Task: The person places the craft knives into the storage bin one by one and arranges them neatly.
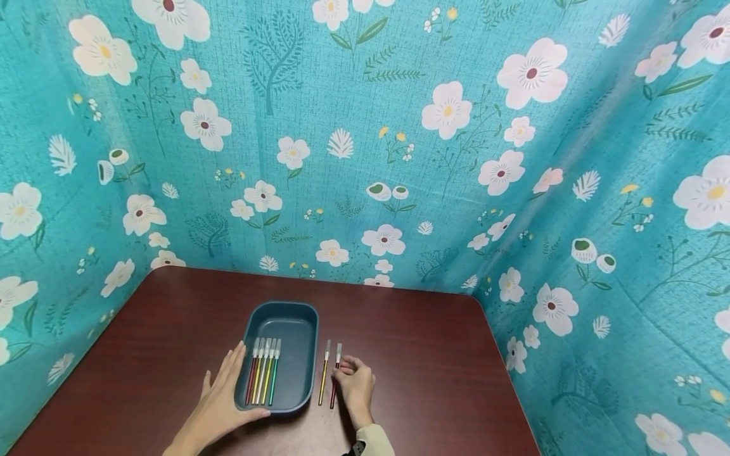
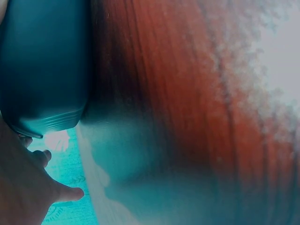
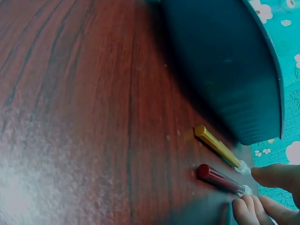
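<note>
My left hand [image 1: 219, 396] rests against the left side of a dark blue tray [image 1: 314, 354], fingers fairly straight along the rim, thumb over its near edge. Several craft knives [image 1: 264, 373] with clear caps lie side by side inside, with red, gold, silver and green handles. Right of the tray, a red craft knife [image 3: 218, 178] lies on the table; my right hand [image 1: 356, 386] pinches it near the cap. Parallel to it is a gold craft knife [image 1: 323, 380], between the tray and the red one. In the right wrist view my thumb [image 3: 274, 177] overlaps the gold knife's cap end.
The dark reddish-brown wooden table [image 1: 422, 367] carries the tray near its middle. A turquoise flowered curtain [image 1: 353, 164] hangs behind the table and along both sides. A sleeve and a dark wristband show at the right wrist.
</note>
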The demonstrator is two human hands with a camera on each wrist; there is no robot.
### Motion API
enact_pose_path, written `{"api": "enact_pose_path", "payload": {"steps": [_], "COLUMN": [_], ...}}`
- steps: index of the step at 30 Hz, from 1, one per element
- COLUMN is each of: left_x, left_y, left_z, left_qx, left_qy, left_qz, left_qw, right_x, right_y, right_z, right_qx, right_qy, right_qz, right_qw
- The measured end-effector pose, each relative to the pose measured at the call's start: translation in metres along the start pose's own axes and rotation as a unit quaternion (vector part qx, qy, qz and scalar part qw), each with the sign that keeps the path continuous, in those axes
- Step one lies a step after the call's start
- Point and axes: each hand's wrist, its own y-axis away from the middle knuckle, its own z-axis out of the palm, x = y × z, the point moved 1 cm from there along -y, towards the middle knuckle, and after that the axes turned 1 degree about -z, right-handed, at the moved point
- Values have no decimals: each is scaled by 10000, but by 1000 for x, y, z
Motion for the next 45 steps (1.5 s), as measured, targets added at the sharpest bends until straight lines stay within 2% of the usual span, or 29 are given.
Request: {"api": "enact_pose_path", "payload": {"steps": [4,13,18,21,29,36,45], "left_x": [0,0,-1,0,2,1,1], "left_y": [1,2,1,2,3,2,2], "left_z": [-1,0,0,-1,-2,0,0], "left_qx": [40,24,-15,-4,40,49,30], "left_qy": [39,54,118,101,72,123,121], "left_qz": [44,16,-19,-9,81,79,28], "left_qw": [10000,10000,9999,9999,9999,9999,9999], "right_x": [3,3,4,5,2,0,-2], "right_y": [2,7,7,6,4,1,-3], "right_z": [3,10,13,16,17,15,12], "right_qx": [99,331,427,499,405,280,347], "right_qy": [40,879,1103,1239,1392,1448,1392], "right_qz": [104,179,282,184,-91,114,160], "right_qw": [9999,9954,9926,9909,9894,9890,9895]}}
